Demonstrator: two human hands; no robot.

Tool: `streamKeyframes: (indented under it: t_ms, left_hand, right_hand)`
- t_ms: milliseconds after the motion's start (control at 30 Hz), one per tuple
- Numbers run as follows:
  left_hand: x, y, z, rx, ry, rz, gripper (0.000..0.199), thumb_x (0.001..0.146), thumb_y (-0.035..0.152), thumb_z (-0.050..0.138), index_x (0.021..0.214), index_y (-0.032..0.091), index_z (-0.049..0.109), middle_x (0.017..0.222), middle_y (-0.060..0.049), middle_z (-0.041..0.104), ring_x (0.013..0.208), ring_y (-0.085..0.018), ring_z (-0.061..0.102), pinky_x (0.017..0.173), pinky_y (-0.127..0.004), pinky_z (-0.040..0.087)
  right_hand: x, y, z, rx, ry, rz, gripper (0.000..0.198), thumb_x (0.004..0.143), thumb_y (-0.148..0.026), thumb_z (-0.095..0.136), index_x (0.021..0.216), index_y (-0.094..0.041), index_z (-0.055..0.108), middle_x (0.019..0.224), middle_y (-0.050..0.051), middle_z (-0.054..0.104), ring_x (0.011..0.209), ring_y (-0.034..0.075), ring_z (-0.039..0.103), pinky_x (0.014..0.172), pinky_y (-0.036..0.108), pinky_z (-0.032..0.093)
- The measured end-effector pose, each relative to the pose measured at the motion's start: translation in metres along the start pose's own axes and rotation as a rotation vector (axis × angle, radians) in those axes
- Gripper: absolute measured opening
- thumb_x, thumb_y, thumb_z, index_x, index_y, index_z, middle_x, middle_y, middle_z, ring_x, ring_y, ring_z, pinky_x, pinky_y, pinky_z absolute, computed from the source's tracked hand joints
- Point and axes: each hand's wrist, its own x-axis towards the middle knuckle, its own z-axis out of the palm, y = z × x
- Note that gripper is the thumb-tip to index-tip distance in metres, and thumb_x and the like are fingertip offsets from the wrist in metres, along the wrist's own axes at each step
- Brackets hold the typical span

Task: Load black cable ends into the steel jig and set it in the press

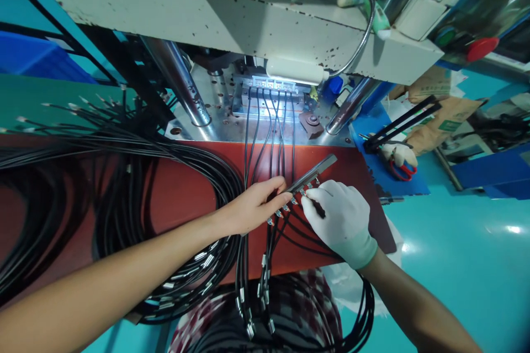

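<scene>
My bare left hand [253,207] is closed on a dark metal bar [318,171], thumb and fingers pinching its lower part. Small metal connectors [285,208] sit in a row along the bar's near edge. My right hand [342,220], in a white glove, is closed, with its thumb and fingertips pinched at one of these connectors. Black cables [271,240] hang beneath the bar towards my lap. Beyond my hands, several thin black cables run into a brightly lit metal fixture [259,103] of the press.
Coiled black cables [124,209] cover the left of the red-brown work surface [188,185]. Steel columns [184,88] flank the fixture under the press's pale beam [165,11]. A white lamp [296,71] hangs there. Red-handled scissors [403,171] lie on a blue surface at right.
</scene>
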Motion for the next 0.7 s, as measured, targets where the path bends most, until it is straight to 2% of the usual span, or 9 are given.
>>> streamKeyframes:
  t_ms: [300, 400, 467, 567, 700]
  left_hand:
    - [0.001, -0.001, -0.001, 0.035, -0.018, 0.033, 0.029, 0.094, 0.041, 0.044, 0.075, 0.02, 0.038, 0.066, 0.006, 0.032, 0.06, -0.009, 0.032, 0.053, -0.022, 0.029]
    - [0.001, 0.0, -0.001, -0.011, -0.019, 0.01, 0.03, 0.093, 0.044, 0.044, 0.075, 0.02, 0.038, 0.066, 0.006, 0.032, 0.059, -0.009, 0.033, 0.052, -0.021, 0.032]
    - [0.001, -0.001, 0.0, -0.059, -0.017, -0.009, 0.032, 0.092, 0.046, 0.044, 0.076, 0.02, 0.039, 0.066, 0.006, 0.033, 0.058, -0.009, 0.035, 0.051, -0.02, 0.035]
    - [0.001, -0.003, 0.001, -0.11, -0.031, -0.038, 0.034, 0.091, 0.05, 0.045, 0.078, 0.02, 0.039, 0.066, 0.007, 0.035, 0.057, -0.008, 0.039, 0.05, -0.02, 0.039]
    - [0.001, -0.007, 0.002, -0.144, -0.045, -0.066, 0.035, 0.091, 0.052, 0.046, 0.077, 0.02, 0.038, 0.066, 0.007, 0.037, 0.054, -0.007, 0.041, 0.05, -0.02, 0.044]
  right_hand:
    - [0.002, -0.004, 0.002, -0.031, 0.019, -0.054, 0.022, 0.088, -0.027, 0.056, 0.071, -0.021, 0.067, 0.063, 0.001, 0.055, 0.062, 0.017, 0.049, 0.06, 0.036, 0.026]
    - [0.001, 0.001, -0.002, 0.037, 0.002, -0.036, 0.02, 0.09, -0.031, 0.057, 0.077, -0.022, 0.069, 0.067, 0.001, 0.058, 0.065, 0.017, 0.052, 0.062, 0.036, 0.029]
    - [-0.001, 0.013, -0.006, 0.178, -0.015, 0.052, 0.018, 0.09, -0.035, 0.059, 0.084, -0.023, 0.069, 0.076, 0.001, 0.063, 0.071, 0.016, 0.056, 0.067, 0.034, 0.034]
    - [-0.002, 0.034, -0.008, 0.371, -0.011, 0.301, 0.018, 0.091, -0.034, 0.057, 0.09, -0.021, 0.07, 0.086, 0.002, 0.065, 0.072, 0.014, 0.056, 0.07, 0.029, 0.041]
    - [-0.002, 0.044, 0.001, 0.49, -0.132, 0.497, 0.02, 0.086, -0.04, 0.061, 0.088, -0.023, 0.071, 0.086, 0.0, 0.065, 0.072, 0.013, 0.057, 0.07, 0.028, 0.042]
